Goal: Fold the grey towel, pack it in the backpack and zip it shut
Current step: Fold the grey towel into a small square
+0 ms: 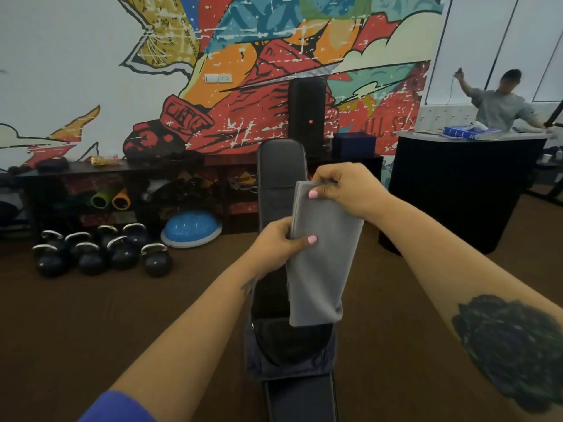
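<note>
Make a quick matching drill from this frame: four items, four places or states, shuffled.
Items:
1. grey towel
2. backpack
3. kettlebells
4. blue balance dome

States:
A. clustered on the floor, far left
B. on the floor by the shelf unit
C. lying open on the bench
D. folded narrow, held up by both hands

Pairs: 1-D, 2-C, 3-A, 4-B. The left hand pinches the towel's side, the right hand its top.
</note>
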Tool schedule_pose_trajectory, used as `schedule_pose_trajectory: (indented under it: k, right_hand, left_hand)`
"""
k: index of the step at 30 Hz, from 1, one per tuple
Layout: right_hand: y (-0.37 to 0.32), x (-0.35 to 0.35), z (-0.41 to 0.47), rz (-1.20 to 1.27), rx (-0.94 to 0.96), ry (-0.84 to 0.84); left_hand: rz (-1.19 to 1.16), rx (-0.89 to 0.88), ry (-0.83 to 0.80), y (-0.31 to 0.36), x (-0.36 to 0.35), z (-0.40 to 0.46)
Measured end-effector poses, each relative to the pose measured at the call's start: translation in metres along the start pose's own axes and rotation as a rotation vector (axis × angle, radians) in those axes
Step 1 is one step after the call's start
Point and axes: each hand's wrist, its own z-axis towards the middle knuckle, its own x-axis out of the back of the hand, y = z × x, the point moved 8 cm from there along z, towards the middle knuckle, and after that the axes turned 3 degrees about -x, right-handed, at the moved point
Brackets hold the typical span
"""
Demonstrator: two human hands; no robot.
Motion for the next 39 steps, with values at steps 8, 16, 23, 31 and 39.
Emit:
schedule_pose_trajectory:
  k: [8,16,23,31,39]
  right_hand:
    - [-0.010,0.021,0.005,-0.017,0.008,0.059]
    - [-0.022,0.005,-0.003,-0.032,0.016,0.029]
    - [-0.023,0.005,-0.004,-0.014,-0.013,0.018]
    - [0.006,-0.002,-0.013,-0.268,-0.153,-0.193]
    - [0.001,0.001,-0.009,-0.138,-0.146,0.004]
  left_hand:
    - [-0.056,0.098,-0.076,-0.019,-0.011,-0.006]
    - [0.417,-0.293,0.188,0.099,0.028,0.009]
    - [0.779,-0.227,-0.084,0.111,0.016,0.027]
    - [0.864,-0.080,-0.130,0.083,0.039,0.024]
    - [0.943,-0.139,-0.099,0.093,0.011,0.026]
